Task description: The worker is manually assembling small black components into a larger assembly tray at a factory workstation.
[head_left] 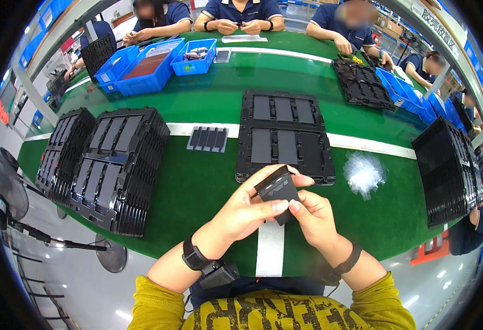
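Observation:
A flat black phone battery (281, 192) with small pale print is held up in front of me, tilted, in both hands. My left hand (241, 213) wraps it from the left, fingers behind and thumb on its face. My right hand (315, 219) pinches its lower right edge, with the thumb tip close to the left thumb. Just beyond the hands lies a black plastic tray (285, 126) with two rows of pockets. Dark grey flat pieces fill several pockets; the near right pocket shows bare black plastic.
Tall stacks of loaded black trays (156, 143) stand at left, and another tray stack (445, 170) at right. A sheet with black strips (207, 139) and a pile of clear film pieces (364, 174) flank the tray. Blue bins (148, 69) and co-workers are across the green table.

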The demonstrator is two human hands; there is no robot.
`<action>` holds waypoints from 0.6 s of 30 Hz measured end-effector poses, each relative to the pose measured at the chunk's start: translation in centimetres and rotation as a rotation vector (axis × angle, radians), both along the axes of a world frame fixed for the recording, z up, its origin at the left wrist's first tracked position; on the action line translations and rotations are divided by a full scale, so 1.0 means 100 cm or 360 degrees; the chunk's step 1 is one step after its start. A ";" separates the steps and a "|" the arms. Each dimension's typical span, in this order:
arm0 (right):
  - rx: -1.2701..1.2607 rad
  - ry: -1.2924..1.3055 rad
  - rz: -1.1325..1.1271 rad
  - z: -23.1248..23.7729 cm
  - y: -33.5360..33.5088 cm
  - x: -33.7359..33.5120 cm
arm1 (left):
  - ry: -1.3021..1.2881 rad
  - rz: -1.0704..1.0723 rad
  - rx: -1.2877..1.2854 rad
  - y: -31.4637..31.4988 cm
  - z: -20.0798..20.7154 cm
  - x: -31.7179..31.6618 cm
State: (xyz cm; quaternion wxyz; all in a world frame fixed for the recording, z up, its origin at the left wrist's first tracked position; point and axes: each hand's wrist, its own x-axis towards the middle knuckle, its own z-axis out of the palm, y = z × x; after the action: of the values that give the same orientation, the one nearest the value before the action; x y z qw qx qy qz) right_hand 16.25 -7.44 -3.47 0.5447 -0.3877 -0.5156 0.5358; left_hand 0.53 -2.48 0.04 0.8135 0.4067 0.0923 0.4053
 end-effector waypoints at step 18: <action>0.1061 -0.1057 -0.0563 0.037 0.018 0.036 | 0.0757 -0.0107 0.0420 0.001 -0.006 0.008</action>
State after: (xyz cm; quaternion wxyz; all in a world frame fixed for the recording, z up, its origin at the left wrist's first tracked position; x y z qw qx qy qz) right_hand 19.87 -5.69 0.23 0.5279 -0.4236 -0.7307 0.0891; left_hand 1.30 -2.35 -0.60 0.7219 0.5959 0.2136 0.2796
